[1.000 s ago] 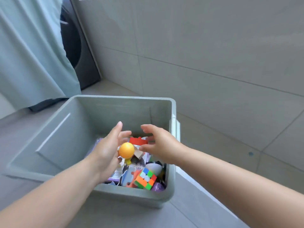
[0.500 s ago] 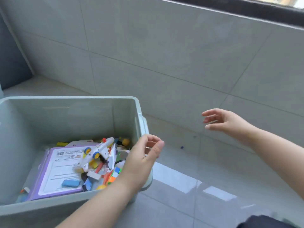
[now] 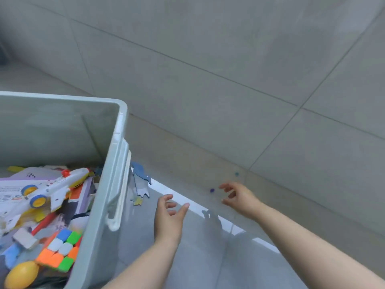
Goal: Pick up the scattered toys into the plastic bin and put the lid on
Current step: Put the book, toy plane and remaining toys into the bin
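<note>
1. Plastic bin point(image 3: 123, 130): its tall right wall and white handle point(image 3: 117, 190) bound the floor strip on the left.
2. Tiled wall point(image 3: 229, 59): closes the strip on the far side.
3. Floor point(image 3: 198, 257) between: passable; blue toy pieces point(image 3: 140, 180) lie just beside the bin, two small beads point(image 3: 212, 190) near the wall.
4. Bin mouth: open from above; toys point(image 3: 52, 190) heaped inside.
</note>
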### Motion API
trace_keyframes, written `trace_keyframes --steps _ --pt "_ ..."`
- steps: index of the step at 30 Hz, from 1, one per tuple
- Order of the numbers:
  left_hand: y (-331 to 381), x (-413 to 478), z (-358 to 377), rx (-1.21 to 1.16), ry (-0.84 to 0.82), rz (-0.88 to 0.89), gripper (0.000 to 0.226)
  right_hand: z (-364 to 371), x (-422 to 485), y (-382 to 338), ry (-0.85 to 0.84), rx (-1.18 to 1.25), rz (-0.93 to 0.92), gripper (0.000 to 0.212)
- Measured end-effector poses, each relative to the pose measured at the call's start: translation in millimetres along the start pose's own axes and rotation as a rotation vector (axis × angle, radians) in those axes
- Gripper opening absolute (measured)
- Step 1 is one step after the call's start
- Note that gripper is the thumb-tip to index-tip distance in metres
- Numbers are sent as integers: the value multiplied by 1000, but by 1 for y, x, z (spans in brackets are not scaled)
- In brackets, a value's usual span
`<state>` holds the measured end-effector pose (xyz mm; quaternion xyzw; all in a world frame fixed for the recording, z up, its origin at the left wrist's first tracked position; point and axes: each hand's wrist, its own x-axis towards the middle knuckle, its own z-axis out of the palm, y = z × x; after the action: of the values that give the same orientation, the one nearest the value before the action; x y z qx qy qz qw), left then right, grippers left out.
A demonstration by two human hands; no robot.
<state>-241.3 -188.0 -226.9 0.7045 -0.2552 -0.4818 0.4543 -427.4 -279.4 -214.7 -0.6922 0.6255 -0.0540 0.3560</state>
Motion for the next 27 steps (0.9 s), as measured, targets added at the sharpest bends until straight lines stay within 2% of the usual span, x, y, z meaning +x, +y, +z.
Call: trace_keyframes --steps 5,10,12,16,18,21,27 --pt "-35 54 29 38 303 1 52 38 77 54 -62 -127 -68 46" --pt "-40 90 28 225 528 13 75 60 94 80 -66 -47 -247 17" --pt "-40 105 21 332 562 17 84 57 97 89 8 -4 -282 11" --pt "-39 128 13 498 592 -2 99 29 115 107 346 53 -239 15" --pt "-42 138 12 556 559 13 101 16 129 117 372 47 -186 16" --pt "-51 151 9 603 502 19 93 12 144 129 300 29 -155 16" --pt "-68 161 9 712 531 33 51 18 137 136 302 170 -57 23"
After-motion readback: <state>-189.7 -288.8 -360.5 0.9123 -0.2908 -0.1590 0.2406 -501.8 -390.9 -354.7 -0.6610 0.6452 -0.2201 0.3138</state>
